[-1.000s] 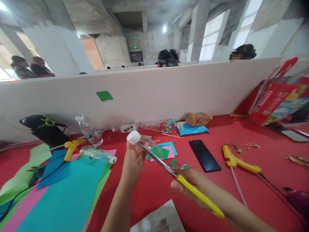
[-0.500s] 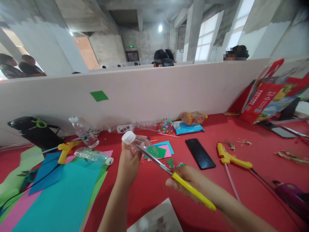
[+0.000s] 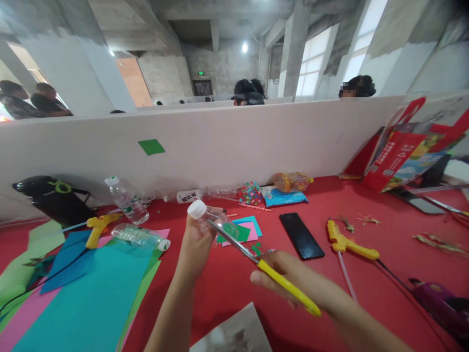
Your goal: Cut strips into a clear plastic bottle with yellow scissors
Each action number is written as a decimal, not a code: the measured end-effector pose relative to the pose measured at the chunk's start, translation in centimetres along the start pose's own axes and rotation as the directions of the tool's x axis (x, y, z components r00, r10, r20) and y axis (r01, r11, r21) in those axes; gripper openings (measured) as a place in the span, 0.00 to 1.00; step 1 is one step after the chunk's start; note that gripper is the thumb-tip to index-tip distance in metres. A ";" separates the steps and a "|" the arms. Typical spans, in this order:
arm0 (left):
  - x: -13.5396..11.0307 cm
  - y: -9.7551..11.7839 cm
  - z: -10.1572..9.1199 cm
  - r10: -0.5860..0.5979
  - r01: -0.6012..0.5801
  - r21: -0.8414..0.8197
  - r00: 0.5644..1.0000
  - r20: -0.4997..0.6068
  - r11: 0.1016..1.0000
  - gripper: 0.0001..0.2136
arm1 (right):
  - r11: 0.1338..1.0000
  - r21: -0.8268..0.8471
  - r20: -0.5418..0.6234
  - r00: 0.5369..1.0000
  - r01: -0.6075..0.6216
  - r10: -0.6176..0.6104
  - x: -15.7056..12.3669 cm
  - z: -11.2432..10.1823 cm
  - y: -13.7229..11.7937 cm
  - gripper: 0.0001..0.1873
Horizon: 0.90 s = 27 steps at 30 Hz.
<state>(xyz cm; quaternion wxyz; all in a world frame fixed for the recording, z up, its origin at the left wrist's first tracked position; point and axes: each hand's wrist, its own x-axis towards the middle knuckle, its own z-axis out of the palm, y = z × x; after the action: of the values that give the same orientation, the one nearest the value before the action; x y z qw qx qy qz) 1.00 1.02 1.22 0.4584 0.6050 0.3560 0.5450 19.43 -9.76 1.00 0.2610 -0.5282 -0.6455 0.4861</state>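
Observation:
My left hand (image 3: pixel 196 247) is wrapped round a small clear plastic bottle (image 3: pixel 214 221) with a white cap (image 3: pixel 197 209), held above the red table (image 3: pixel 227 288). My right hand (image 3: pixel 284 276) grips yellow-handled scissors (image 3: pixel 256 261). Their steel blades point up and left, and the tip lies against the bottle's side just below the neck. Small green and pink paper scraps (image 3: pixel 256 248) lie on the table under the blades.
Coloured paper sheets (image 3: pixel 84 298) cover the left side, with two more bottles (image 3: pixel 128 200) and a yellow glue gun (image 3: pixel 97 229) on them. A black phone (image 3: pixel 301 235), a second glue gun (image 3: pixel 348 242), a purple tool (image 3: pixel 439 303) and a red box (image 3: pixel 399 156) lie right. A white partition (image 3: pixel 238 142) stands behind; people sit beyond.
Both hands, bottle and scissors have shifted slightly left in view as the camera turned a little. The scissor tip stays against the bottle.

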 end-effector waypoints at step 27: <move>-2.9 1.6 4.0 -0.455 0.587 -0.418 0.807 0.377 0.693 0.16 | 0.984 -0.054 -0.536 0.827 0.167 -0.170 2.2 -1.7 1.3 0.09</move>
<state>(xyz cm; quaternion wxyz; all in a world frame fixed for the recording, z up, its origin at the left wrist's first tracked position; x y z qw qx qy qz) 4.41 -2.82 1.81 0.7795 0.3942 0.2952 0.3870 20.74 -7.17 0.12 0.4721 -0.5849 -0.5915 0.2918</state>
